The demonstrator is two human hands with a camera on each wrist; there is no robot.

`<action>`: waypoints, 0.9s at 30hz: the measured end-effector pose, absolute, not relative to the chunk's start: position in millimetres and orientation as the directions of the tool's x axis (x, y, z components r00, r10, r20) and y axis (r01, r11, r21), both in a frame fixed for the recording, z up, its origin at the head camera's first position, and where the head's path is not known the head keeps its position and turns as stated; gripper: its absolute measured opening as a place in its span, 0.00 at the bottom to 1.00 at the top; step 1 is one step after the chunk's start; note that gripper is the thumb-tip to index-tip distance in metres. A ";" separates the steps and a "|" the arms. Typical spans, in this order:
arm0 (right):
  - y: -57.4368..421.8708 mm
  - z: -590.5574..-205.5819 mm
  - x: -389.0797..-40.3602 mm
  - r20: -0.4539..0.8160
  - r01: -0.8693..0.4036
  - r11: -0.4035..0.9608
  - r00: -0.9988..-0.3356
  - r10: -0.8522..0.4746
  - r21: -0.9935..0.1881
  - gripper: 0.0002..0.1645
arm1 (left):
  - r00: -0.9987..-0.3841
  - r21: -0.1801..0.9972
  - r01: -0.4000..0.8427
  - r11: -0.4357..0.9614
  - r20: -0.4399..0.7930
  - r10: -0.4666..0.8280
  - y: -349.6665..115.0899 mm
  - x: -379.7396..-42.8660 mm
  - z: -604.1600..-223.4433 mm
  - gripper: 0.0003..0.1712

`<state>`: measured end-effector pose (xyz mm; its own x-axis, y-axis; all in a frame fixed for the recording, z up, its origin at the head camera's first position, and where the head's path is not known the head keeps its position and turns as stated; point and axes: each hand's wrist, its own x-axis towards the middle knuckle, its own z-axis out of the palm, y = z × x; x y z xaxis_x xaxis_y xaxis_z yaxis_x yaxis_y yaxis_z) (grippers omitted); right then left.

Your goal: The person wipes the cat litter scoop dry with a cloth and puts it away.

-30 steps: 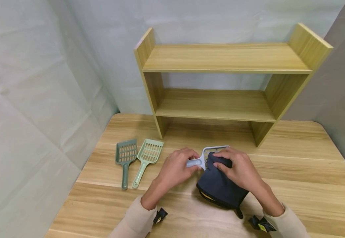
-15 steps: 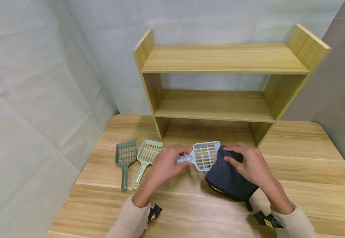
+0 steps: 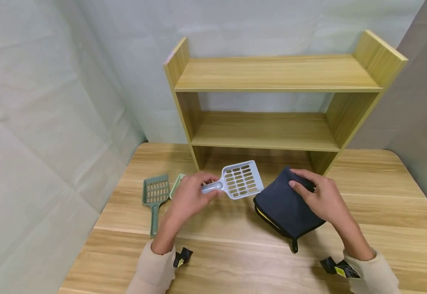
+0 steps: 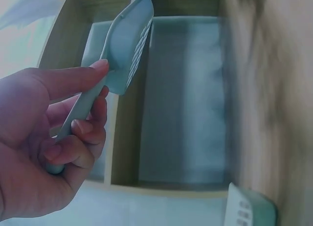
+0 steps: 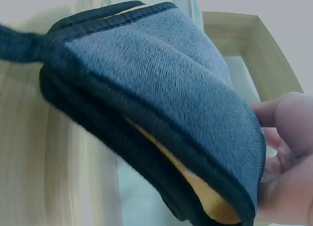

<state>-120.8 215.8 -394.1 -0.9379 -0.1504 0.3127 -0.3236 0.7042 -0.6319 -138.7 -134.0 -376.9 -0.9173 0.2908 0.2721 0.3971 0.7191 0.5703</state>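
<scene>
My left hand (image 3: 189,196) grips a light blue litter scoop (image 3: 242,179) by its handle, thumb and fingers curled round it. The slotted blade points right and tilts upward; its tip is close to the folded cloth. With thumb and fingers, my right hand (image 3: 321,198) pinches the upper corner of that dark navy cloth (image 3: 288,206), which has black edging, a hanging loop and a yellow inside. In the right wrist view the cloth (image 5: 161,84) hangs folded with fuzzy pile showing. A pale green scoop (image 3: 177,184) lies mostly hidden behind my left hand.
A dark green litter scoop (image 3: 155,196) lies at the left of the wooden table (image 3: 220,261). Behind stands a two-tier wooden shelf (image 3: 272,130), its right foot reaching down near my right hand. A grey-white sheet (image 3: 51,122) hangs along the left.
My left hand has drawn the light blue scoop leftward and upward, its blade coming out from behind the cloth. My right hand has moved right with the cloth. The pale green scoop became mostly covered.
</scene>
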 end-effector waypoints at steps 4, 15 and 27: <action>219.0 -394.1 -123.1 0.306 -0.307 0.697 -0.943 -0.132 -0.648 0.24 | -0.924 0.583 0.379 0.718 0.279 0.261 -142.0 -139.6 -372.9 0.16; 218.3 -391.9 -122.8 0.167 -0.226 0.571 -0.974 -0.154 -0.789 0.28 | -0.886 0.602 0.462 0.651 0.275 0.374 -138.9 -138.0 -376.3 0.16; 221.2 -394.7 -127.4 0.009 -0.004 -0.013 -0.936 -0.351 -1.000 0.28 | -0.834 0.624 0.532 0.573 0.272 0.480 -130.5 -142.0 -380.4 0.14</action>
